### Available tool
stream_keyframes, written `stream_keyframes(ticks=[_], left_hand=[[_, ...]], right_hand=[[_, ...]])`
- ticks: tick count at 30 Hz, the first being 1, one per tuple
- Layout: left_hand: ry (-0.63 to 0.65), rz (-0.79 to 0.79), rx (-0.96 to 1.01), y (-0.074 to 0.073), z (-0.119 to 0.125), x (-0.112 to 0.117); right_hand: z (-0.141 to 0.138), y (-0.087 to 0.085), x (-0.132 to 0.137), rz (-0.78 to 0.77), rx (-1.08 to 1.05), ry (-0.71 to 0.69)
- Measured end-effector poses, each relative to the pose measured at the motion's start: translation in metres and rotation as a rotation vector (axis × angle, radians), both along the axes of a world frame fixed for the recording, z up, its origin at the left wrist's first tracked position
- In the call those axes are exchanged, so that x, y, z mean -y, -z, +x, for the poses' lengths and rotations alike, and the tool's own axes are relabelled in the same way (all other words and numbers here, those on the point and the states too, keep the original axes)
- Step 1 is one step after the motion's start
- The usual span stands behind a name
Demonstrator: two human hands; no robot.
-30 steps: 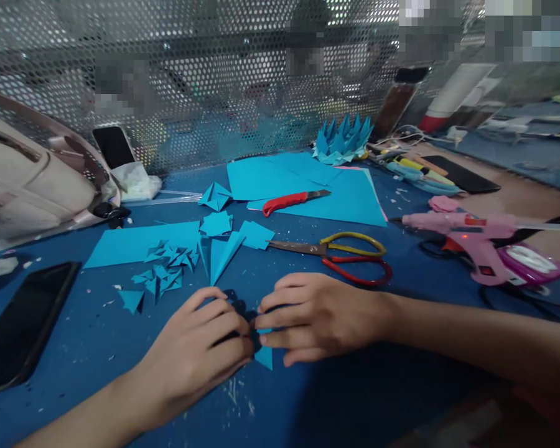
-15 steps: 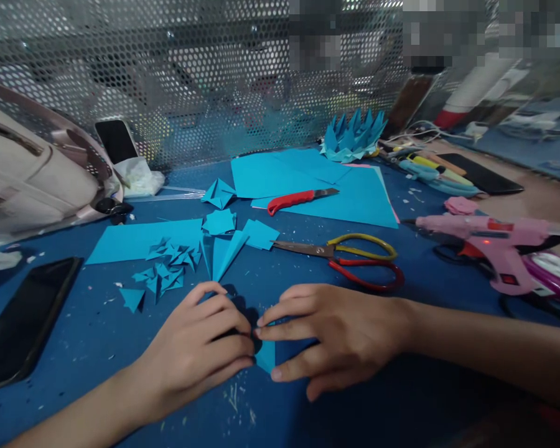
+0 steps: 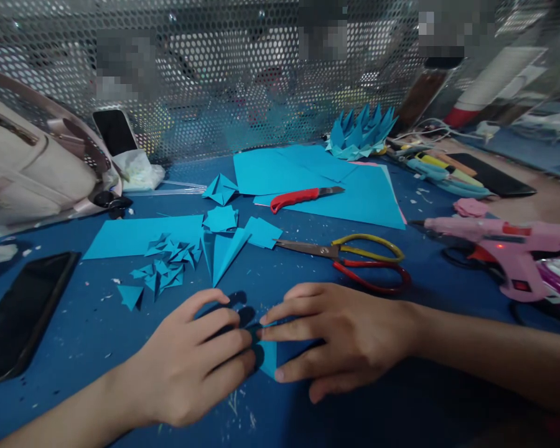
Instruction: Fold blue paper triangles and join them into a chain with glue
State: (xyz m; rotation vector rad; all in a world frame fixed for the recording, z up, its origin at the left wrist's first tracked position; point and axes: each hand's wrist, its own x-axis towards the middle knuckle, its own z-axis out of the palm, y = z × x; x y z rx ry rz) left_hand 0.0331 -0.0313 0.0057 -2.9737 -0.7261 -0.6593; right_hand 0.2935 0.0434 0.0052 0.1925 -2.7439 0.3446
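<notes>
A small folded piece of blue paper (image 3: 268,358) lies on the blue table between my hands, partly covered by fingers. My right hand (image 3: 340,336) is open, its spread fingertips resting on the paper's right side and top. At the paper's left edge is my left hand (image 3: 200,354), fingers curved and apart; its thumb is hidden. Just beyond them stands a folded blue paper cone shape (image 3: 224,255). Small folded blue triangles (image 3: 161,277) are piled to its left. Scissors (image 3: 326,249) with yellow and red handles lie open beyond my right hand.
A red-handled cutter (image 3: 298,199) rests on blue sheets (image 3: 373,205). Behind them sits a spiky blue paper ring (image 3: 361,134). A pink glue gun (image 3: 508,242) is at right. Left are a phone (image 3: 25,311) and a pale bag (image 3: 32,168). A perforated metal panel (image 3: 205,93) closes the back.
My left hand has drawn slightly back, its fingers lifting and opening a little from the paper. My right hand stays on the paper. The view has shifted slightly.
</notes>
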Motion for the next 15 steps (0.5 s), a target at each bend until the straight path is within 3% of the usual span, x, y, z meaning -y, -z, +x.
stream_keyframes(ticks=[7,15], left_hand=[[-0.028,-0.046,0.069,-0.002,0.007,-0.002],[-0.078,-0.314,0.121,-0.003,0.011,-0.003]], right_hand=[[-0.001,0.0,0.0,0.022,-0.005,0.006],[-0.001,0.0,0.001,0.024,-0.019,0.006]])
